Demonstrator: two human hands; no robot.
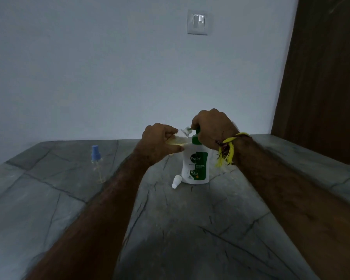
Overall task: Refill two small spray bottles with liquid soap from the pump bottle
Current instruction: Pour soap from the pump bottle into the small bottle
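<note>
Fingers of the left hand curl round a small clear spray bottle, tilted with its mouth at the green nozzle; the right hand grips the white pump bottle's head. If the mouth drifts off the nozzle, soap likely spills onto the grey stone counter.

I see the pump bottle standing upright on the grey stone counter — white body, green-and-white Dettol label, green collar and pump head. My right hand covers most of that head. A small clear spray bottle, uncapped and holding some yellowish liquid, is tilted nearly sideways with its neck at the pump's spout. Its white spray cap lies on its side just left of the pump bottle's base. The second spray bottle — clear, blue-topped — stands upright well to the left.
</note>
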